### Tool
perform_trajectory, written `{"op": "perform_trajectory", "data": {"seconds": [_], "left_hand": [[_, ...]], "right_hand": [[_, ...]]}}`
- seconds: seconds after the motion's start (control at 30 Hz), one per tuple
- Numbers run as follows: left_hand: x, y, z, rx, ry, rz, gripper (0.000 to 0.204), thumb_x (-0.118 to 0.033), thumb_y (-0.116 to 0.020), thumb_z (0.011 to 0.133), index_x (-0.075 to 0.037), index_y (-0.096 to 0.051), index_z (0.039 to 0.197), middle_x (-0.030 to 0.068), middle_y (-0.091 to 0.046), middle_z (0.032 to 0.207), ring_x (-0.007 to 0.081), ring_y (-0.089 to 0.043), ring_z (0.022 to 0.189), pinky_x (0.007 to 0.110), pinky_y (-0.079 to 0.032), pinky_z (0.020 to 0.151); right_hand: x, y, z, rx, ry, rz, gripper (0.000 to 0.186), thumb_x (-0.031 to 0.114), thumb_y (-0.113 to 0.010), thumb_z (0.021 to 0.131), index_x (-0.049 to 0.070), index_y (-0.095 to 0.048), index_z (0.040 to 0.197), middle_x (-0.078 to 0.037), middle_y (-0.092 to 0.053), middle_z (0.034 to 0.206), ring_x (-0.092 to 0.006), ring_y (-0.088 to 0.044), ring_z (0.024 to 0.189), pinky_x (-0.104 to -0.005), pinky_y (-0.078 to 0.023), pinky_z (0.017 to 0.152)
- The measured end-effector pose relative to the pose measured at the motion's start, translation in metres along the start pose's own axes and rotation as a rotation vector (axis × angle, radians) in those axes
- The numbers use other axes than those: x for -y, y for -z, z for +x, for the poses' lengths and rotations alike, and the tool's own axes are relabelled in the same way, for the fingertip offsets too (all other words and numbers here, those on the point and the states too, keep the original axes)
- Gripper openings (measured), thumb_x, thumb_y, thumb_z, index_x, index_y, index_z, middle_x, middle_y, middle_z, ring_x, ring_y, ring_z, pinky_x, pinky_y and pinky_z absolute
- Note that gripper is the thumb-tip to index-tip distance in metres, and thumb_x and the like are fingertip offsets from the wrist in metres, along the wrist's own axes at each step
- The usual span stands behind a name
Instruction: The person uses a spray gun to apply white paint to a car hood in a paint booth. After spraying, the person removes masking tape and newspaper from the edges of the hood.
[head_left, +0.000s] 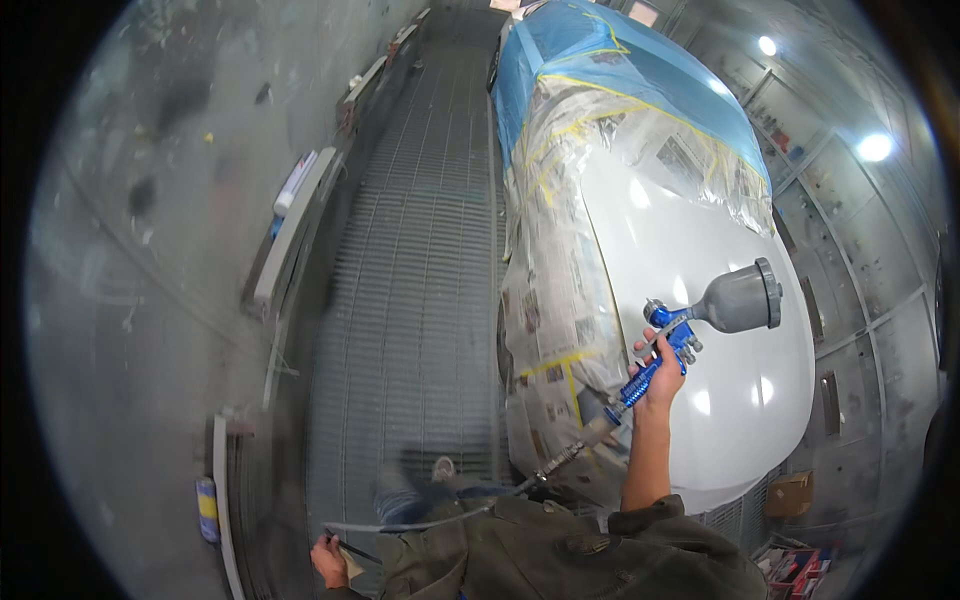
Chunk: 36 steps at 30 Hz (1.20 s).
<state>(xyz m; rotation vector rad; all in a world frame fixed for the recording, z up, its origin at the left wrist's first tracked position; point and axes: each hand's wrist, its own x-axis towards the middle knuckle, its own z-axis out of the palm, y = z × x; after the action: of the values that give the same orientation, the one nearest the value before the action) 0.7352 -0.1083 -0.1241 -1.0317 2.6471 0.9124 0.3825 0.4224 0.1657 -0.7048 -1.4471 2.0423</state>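
Right hand point(663, 378) is closed around the grip of a blue spray gun point(672, 338), fingers up by the trigger; from where I sit I can't tell whether that trigger is pulled. The gun hangs over the right side of the scene, in front of the white hood point(640, 225) of a car, its grey cup point(738, 300) tipped toward the right and hiding part of the panel behind it. I can't judge the gap between gun and hood.

From the grip's lower end a hose point(440, 520) runs left past the dark jacket point(540, 550), which covers some of the near floor. It leads toward my left hand point(328, 562), low at the near left; that hand has its fingers curled, but it is too small and dim for me to say what it pinches. A tan scrap point(352, 566) beside it is equally unclear.

Masking paper point(545, 300) with yellow tape borders the hood on the left, and blue sheeting point(680, 75) wraps the far part of the car, cut off at the top. Near right, a cardboard box point(790, 494) sits by red items point(800, 572) I can't make out.
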Motion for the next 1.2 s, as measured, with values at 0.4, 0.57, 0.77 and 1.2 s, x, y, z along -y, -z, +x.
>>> {"op": "perform_trajectory", "data": {"seconds": [0.4, 0.57, 0.77, 1.2], "left_hand": [[-0.118, -0.002, 0.315, 0.328, -0.292, 0.017, 0.03, -0.033, -0.067, 0.089, -0.004, -0.073, 0.09, 0.0243, -0.068, 0.082, 0.0476, -0.064, 0.081, 0.056, -0.048, 0.069], [-0.224, 0.028, 0.464, 0.153, -0.34, 0.018, 0.028, -0.029, -0.065, 0.092, -0.003, -0.072, 0.098, 0.0248, -0.068, 0.084, 0.0476, -0.064, 0.082, 0.053, -0.049, 0.069], [-0.377, 0.046, 0.626, 0.123, -0.675, 0.031, 0.028, -0.028, -0.064, 0.094, -0.006, -0.072, 0.108, 0.021, -0.071, 0.089, 0.0428, -0.068, 0.087, 0.048, -0.052, 0.075], [-0.659, -0.025, 0.721, 0.303, -1.024, 0.267, 0.021, -0.027, -0.069, 0.091, -0.012, -0.073, 0.105, 0.0176, -0.071, 0.087, 0.0415, -0.068, 0.084, 0.048, -0.053, 0.072]], "right_hand": [[-0.02, -0.141, 0.062, -0.301, 0.252, 0.04, 0.026, 0.017, -0.06, 0.099, 0.004, -0.059, 0.121, -0.009, -0.069, 0.107, -0.0143, -0.066, 0.084, -0.0263, -0.05, 0.044], [-0.021, -0.188, 0.068, -0.437, 0.273, 0.084, 0.029, 0.018, -0.06, 0.099, 0.005, -0.057, 0.124, -0.009, -0.069, 0.108, -0.0149, -0.066, 0.085, -0.026, -0.05, 0.045], [-0.024, -0.215, 0.094, -0.545, 0.274, 0.026, 0.032, 0.016, -0.059, 0.098, 0.002, -0.056, 0.127, -0.01, -0.068, 0.107, -0.0145, -0.066, 0.084, -0.0259, -0.05, 0.043], [-0.062, -0.263, 0.219, -0.578, 0.204, -0.08, 0.028, 0.003, -0.059, 0.093, -0.001, -0.06, 0.121, -0.013, -0.069, 0.106, -0.0191, -0.068, 0.085, -0.0286, -0.054, 0.044]]}}
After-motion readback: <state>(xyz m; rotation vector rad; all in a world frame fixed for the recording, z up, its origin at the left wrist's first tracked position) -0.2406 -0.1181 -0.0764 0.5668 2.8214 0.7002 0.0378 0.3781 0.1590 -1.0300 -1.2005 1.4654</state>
